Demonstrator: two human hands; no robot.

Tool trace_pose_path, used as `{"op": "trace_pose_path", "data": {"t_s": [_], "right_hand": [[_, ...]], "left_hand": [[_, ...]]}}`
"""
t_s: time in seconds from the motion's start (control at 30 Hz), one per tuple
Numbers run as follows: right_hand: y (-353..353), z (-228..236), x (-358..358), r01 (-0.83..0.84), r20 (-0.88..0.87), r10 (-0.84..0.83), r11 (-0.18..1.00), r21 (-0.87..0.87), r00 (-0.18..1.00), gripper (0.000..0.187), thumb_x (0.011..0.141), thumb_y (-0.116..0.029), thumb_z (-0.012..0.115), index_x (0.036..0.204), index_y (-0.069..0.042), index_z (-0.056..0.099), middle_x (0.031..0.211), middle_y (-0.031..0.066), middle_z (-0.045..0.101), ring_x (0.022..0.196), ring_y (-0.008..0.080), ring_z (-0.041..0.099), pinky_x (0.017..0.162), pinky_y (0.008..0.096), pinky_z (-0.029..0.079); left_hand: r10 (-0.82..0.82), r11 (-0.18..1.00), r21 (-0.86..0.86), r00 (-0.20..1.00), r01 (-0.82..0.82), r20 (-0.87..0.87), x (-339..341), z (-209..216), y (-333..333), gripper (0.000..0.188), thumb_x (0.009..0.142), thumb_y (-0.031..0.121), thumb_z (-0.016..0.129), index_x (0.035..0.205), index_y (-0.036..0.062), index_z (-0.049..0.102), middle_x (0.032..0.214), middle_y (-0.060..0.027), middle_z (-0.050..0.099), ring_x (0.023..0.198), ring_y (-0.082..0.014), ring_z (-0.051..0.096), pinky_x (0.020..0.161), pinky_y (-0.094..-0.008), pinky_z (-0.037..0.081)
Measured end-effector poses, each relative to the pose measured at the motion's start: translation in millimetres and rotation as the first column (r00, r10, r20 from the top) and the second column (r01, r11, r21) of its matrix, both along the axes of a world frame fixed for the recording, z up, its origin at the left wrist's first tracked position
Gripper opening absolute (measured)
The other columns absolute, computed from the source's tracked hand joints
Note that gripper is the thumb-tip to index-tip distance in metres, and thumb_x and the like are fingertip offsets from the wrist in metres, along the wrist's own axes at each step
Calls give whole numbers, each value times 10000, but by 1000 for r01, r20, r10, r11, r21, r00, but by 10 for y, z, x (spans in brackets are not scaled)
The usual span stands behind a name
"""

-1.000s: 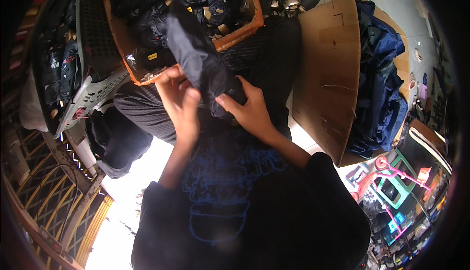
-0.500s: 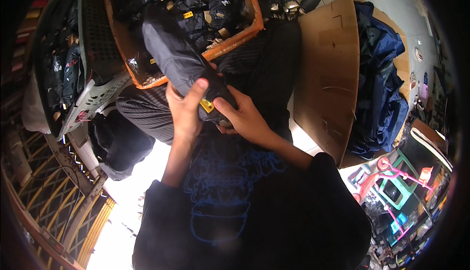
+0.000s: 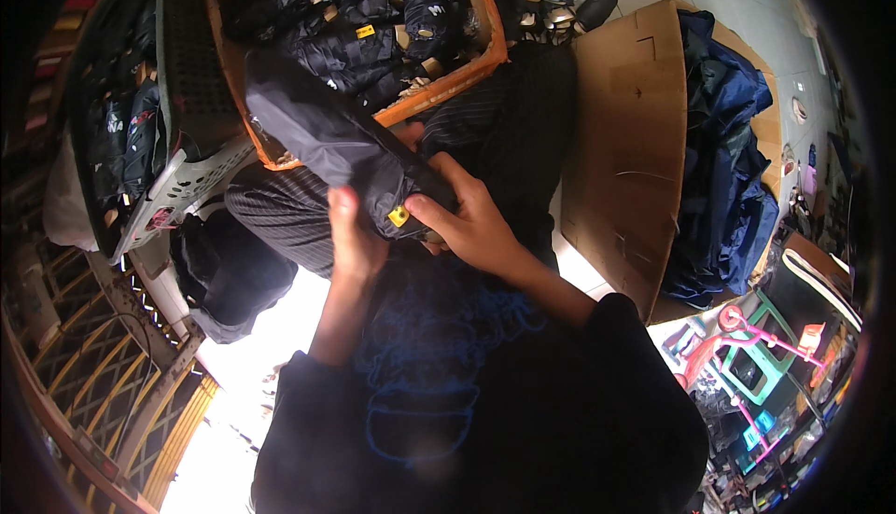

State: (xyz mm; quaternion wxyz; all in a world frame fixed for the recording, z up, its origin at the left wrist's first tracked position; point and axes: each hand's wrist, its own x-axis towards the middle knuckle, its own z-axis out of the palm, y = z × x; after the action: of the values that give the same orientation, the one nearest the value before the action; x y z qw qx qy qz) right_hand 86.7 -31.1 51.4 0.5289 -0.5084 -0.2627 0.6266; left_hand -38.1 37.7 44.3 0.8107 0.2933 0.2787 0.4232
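Observation:
A long black fabric bundle (image 3: 322,131), shaped like a folded umbrella, slants across my lap with its far end up to the left. Its near end carries a small yellow tag (image 3: 399,215). My right hand (image 3: 471,225) grips that end, thumb pressed beside the tag and fingers over the far side. Along the bundle's left edge, my left hand (image 3: 355,239) supports it with the thumb raised; its other fingers are hidden underneath. Just beyond, an orange-rimmed crate (image 3: 448,87) holds many similar black bundles with pale ends, one bearing a yellow tag.
At the left stands a dark perforated basket (image 3: 201,76) with more black bundles. A cardboard box (image 3: 623,150) of dark blue fabric (image 3: 723,159) is on my right. Beyond it lie a green plastic stool (image 3: 761,351) and pink tubing. A metal lattice gate (image 3: 103,374) borders the lower left.
The bundle's far end has swung left and lower. My left thumb has lifted and slid back from its top, while my right hand keeps its hold near the tag.

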Motion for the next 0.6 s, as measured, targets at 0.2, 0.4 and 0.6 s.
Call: {"op": "trace_pose_path", "data": {"t_s": [0.2,0.4,0.6], "right_hand": [[20,148,-108,129,-67,-131,991,-24,989,351,916,-173,638,1152,5,449,900,92,606,645,79,585,502,237,456],[43,59,-163,182,31,-182,983,10,983,389,921,-147,616,1206,8,401,1065,126,556,1015,166,555,863,325,459],[73,24,-13,46,-175,-32,996,73,984,371,937,-166,596,1204,4,402,954,92,566,802,146,604,689,289,493]], "left_hand": [[-1,997,67,935,27,-354,117,129,49,527,834,388,651,1077,-71,555,1010,-190,641,870,-255,655,751,-357,559],[3,999,47,964,10,-267,107,120,-140,471,794,308,719,1044,-70,591,1017,-175,666,841,-208,644,729,-311,526],[92,992,106,966,-68,-242,161,243,12,453,783,245,730,1068,-80,595,1066,-190,661,907,-224,647,785,-327,525]]}}
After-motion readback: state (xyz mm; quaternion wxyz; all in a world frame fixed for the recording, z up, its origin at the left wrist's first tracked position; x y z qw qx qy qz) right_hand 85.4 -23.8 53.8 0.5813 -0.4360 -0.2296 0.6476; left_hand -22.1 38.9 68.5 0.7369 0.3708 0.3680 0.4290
